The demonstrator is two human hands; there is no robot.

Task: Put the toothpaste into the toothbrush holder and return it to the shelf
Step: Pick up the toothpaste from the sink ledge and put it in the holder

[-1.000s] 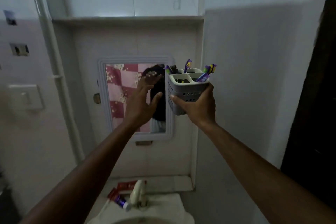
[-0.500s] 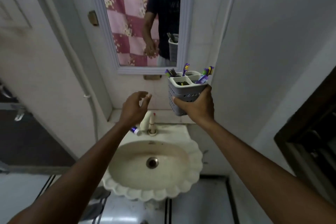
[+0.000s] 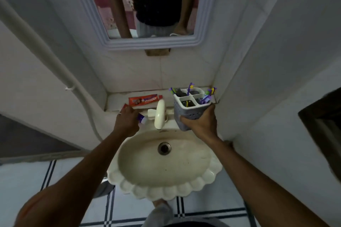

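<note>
- The step in hand is the pickup: the left hand (image 3: 127,121) lies over the toothpaste (image 3: 142,116) at the centre of the frame, fingers curled on the tube, whose purple-and-white cap end pokes out toward the tap (image 3: 159,114). I cannot tell whether the grip is closed yet.
- The right hand (image 3: 200,124) is wrapped around the toothbrush holder (image 3: 190,108), upright just right of the tap, toothbrushes (image 3: 190,88) standing in its compartments.
- A red toothpaste box (image 3: 145,100) lies on the ledge (image 3: 114,100) behind.
- Next, I judge, the tube must be lifted and dropped upright into a free compartment.
</note>
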